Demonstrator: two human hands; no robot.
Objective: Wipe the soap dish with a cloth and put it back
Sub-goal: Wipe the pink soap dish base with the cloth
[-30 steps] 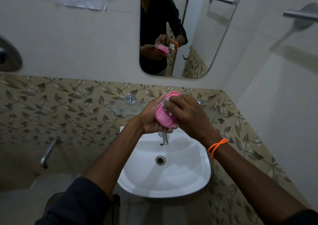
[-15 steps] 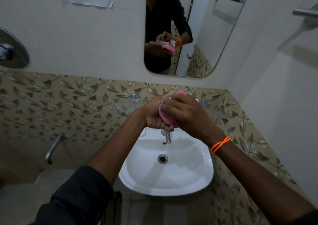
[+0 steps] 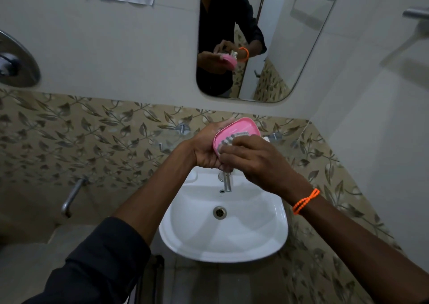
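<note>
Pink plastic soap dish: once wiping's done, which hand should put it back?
Left, probably. The left hand already has its grip round the pink plastic soap dish, held above the white ceramic sink. The right hand is busy pressing the pale cloth into it.

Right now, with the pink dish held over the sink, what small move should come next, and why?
Probably another short rub along the dish's inside. The left hand holds the pink soap dish tilted above the basin, and the right hand presses a cloth into only its near end; the far end looks unwiped.
</note>
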